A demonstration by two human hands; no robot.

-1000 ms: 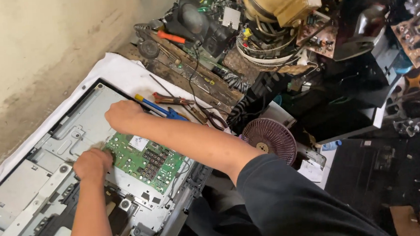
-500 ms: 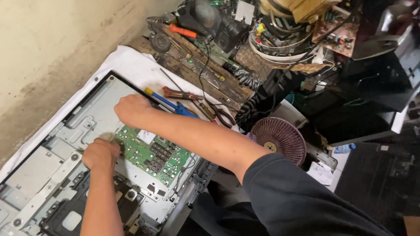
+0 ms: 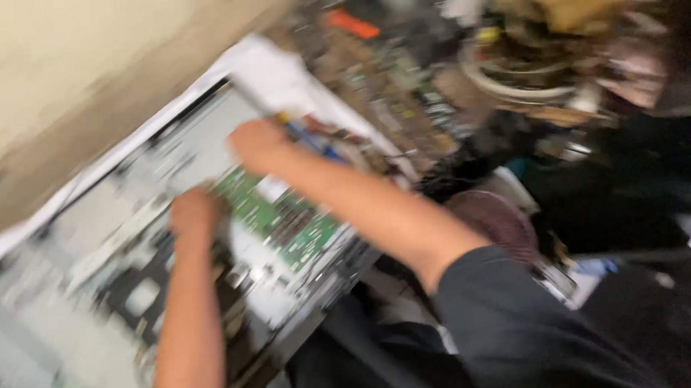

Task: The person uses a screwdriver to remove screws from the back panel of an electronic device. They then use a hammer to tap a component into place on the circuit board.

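Frame badly blurred. Green circuit board [image 3: 271, 214] lies in the opened metal chassis [image 3: 125, 255], the only container. Left hand [image 3: 195, 213] curled at board's near-left edge, right hand [image 3: 256, 143] closed at its far corner w/ blue-handled tool [image 3: 310, 140] beside; grip can't tell. Risk: slip could scratch board.

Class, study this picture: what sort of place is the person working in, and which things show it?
Probably an electronics repair workshop. A green circuit board lies exposed in an opened flat metal chassis, and the bench behind is heaped with loose parts and coiled cables. The blur hides finer detail.
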